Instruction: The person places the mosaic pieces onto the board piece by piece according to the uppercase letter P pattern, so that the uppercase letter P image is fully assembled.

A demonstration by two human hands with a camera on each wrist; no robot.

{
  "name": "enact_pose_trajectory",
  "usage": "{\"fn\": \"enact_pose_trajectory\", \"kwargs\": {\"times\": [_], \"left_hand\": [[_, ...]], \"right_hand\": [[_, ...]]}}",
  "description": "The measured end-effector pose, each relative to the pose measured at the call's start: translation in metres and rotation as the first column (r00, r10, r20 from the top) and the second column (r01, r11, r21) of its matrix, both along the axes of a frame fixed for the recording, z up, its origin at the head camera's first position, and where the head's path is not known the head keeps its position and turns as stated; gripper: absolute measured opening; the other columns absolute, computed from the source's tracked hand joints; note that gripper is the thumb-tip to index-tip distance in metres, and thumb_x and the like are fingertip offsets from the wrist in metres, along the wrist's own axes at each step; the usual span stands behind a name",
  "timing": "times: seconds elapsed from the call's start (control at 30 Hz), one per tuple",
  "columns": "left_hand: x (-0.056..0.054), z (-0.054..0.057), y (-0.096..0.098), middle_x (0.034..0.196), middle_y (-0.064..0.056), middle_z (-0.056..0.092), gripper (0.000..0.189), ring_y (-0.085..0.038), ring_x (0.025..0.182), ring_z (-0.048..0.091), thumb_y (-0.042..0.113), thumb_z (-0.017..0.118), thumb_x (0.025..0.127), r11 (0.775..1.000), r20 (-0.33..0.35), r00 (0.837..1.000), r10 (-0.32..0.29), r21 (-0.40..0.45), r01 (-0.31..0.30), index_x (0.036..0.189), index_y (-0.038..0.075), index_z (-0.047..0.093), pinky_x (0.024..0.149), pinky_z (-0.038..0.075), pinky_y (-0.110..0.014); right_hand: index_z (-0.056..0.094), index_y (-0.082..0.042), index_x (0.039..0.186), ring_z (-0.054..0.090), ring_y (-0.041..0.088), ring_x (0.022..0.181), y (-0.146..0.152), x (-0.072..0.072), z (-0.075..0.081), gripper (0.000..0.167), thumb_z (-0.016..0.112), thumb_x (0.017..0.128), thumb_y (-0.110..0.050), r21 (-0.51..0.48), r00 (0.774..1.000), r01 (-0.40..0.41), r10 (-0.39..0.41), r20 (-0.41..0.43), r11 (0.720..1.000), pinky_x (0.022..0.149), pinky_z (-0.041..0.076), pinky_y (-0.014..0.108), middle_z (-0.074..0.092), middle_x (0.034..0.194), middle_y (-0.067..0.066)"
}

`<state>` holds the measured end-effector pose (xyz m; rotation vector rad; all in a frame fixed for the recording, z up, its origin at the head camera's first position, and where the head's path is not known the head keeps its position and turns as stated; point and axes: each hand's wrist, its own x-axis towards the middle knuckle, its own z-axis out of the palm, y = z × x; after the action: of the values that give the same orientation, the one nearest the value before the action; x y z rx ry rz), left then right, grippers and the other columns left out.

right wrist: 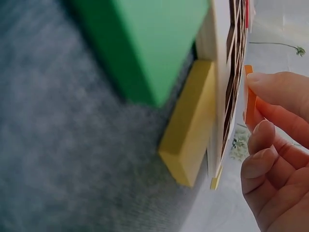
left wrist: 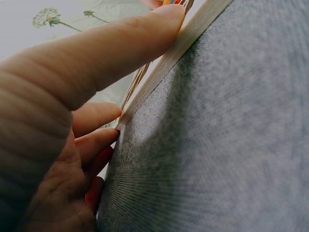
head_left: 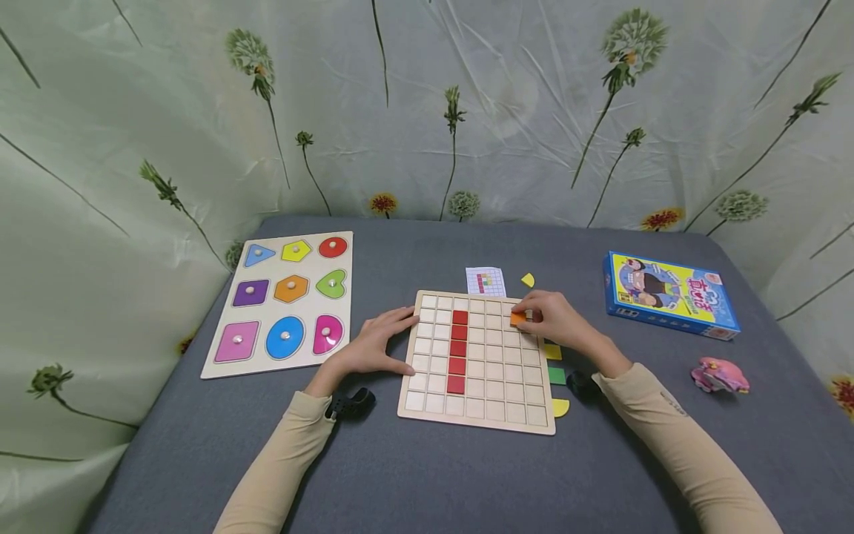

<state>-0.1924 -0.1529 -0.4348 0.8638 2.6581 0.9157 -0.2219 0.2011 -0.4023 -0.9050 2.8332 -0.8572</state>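
A wooden grid board (head_left: 477,429) lies flat, with a column of several red square tiles (head_left: 457,366) in its left half. At its left edge my left hand (head_left: 367,347) rests with thumb and fingertips touching the frame, fingers extended. Over the board's upper right corner my right hand (head_left: 557,320) pinches an orange tile (head_left: 517,320) between thumb and fingers. In the right wrist view the orange tile (right wrist: 250,99) stands on edge, held just off the board's surface. Pale square cells fill the rest of the grid.
A patterned card (head_left: 485,282) lies behind the board, near a small yellow piece (head_left: 528,280). Yellow and green blocks (head_left: 557,376) sit along the right edge. A shape puzzle (head_left: 275,372) lies left; a blue box (head_left: 674,295) and pink toy (head_left: 720,375) lie right.
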Motion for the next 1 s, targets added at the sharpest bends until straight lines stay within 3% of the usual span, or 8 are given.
{"fn": "enact_pose_trajectory", "kwargs": {"times": [0.33,1.0], "left_hand": [[0.001,0.001,0.001,0.155,-0.011,0.027,0.092,-0.031,0.144,0.021,0.037,0.080,0.070,1.000,0.006,1.000,0.004,0.001,-0.004,0.145,0.010,0.035,0.105,0.019,-0.056],[0.001,0.002,0.000,0.154,-0.013,0.030,0.091,-0.033,0.143,0.024,0.037,0.080,0.070,1.000,-0.020,1.000,-0.005,0.005,0.005,0.144,0.008,0.037,0.102,0.021,-0.057]], "right_hand": [[0.070,0.000,0.104,0.044,0.007,0.065,-0.011,-0.003,0.004,0.024,0.070,0.081,-0.009,0.012,0.996,-0.069,0.070,-0.047,0.998,0.057,0.036,0.019,0.066,0.091,0.010],[0.072,-0.006,0.095,0.045,0.011,0.064,-0.033,-0.008,0.004,0.015,0.072,0.081,-0.013,0.015,0.994,-0.107,0.107,-0.028,0.994,0.059,0.037,0.022,0.066,0.091,0.008]]}}
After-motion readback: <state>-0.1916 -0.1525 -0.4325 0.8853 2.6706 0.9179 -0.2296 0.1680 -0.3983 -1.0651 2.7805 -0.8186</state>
